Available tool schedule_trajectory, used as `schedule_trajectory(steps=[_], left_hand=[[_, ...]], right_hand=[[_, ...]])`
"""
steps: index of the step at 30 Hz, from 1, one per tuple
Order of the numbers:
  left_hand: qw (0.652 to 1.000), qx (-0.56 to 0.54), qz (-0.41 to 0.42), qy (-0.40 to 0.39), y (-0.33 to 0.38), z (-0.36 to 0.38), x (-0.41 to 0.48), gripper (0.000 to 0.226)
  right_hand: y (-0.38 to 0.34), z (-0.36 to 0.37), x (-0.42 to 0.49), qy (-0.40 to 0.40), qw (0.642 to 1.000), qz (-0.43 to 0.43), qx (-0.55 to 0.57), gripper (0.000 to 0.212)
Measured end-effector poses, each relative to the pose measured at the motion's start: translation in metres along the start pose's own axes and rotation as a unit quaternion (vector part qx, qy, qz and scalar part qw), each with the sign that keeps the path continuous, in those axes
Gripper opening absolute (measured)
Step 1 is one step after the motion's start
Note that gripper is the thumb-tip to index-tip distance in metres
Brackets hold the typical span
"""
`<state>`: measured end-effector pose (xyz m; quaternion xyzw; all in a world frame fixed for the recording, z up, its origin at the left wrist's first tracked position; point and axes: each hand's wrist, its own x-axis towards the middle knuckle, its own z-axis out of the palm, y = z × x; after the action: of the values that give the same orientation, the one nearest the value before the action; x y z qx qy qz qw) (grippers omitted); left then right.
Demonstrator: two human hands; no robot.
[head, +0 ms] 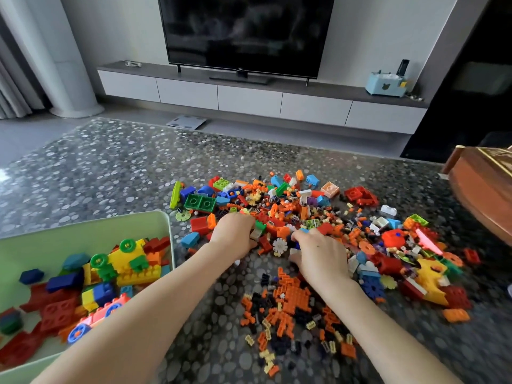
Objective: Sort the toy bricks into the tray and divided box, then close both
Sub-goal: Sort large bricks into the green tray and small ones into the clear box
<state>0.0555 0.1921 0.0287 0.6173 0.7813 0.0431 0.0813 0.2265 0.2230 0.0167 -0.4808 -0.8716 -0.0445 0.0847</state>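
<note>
Pebble-patterned tabletop (110,176) before a dark television (246,34): a heap of toy bricks (318,217) sprawls across its middle and right, with small orange and black pieces nearest the person. At the left edge, a green tray (83,231) holds large bricks (130,267) in red, yellow, blue and green, some with wheels. The left hand (235,234) and right hand (318,253) reach into the heap, fingers curled down; whether either grips a brick cannot be told.

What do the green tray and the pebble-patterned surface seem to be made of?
Green tray: probably plastic, smooth, matte, with a rounded moulded rim. Pebble-patterned surface: glossy, reflecting light at the far edge; maybe a printed mat or glass, unclear.
</note>
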Motion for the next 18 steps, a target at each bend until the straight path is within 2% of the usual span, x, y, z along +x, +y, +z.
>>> schedule_trajectory(steps=[3,5,7,9,10,14,18], left_hand=[[1.000,0.001,-0.006,-0.029,0.000,-0.002,-0.002,0.029],[0.998,0.012,-0.006,-0.061,0.000,-0.004,-0.007,0.032],[0.994,0.029,0.002,-0.103,0.003,-0.006,-0.013,0.036],[0.988,0.035,0.012,-0.147,0.008,-0.008,-0.022,0.043],[0.986,0.027,0.017,-0.162,0.010,-0.008,-0.028,0.047],[0.983,-0.055,0.012,-0.177,0.012,-0.006,-0.041,0.048],[0.984,-0.056,0.018,-0.171,0.014,-0.001,-0.057,0.046]], right_hand=[[0.004,0.001,-0.004,0.026,0.998,-0.040,-0.031,0.012],[0.007,0.002,-0.009,0.052,0.996,-0.057,-0.041,0.037],[0.010,0.008,-0.013,0.053,0.996,-0.056,-0.039,0.047],[0.012,0.009,-0.021,0.016,0.998,-0.052,-0.035,0.029],[0.015,0.009,-0.023,0.022,0.998,-0.044,-0.030,0.018],[0.019,-0.001,-0.025,-0.014,0.998,-0.056,-0.024,0.014],[0.020,-0.003,-0.037,-0.049,0.996,-0.071,-0.007,0.009]])
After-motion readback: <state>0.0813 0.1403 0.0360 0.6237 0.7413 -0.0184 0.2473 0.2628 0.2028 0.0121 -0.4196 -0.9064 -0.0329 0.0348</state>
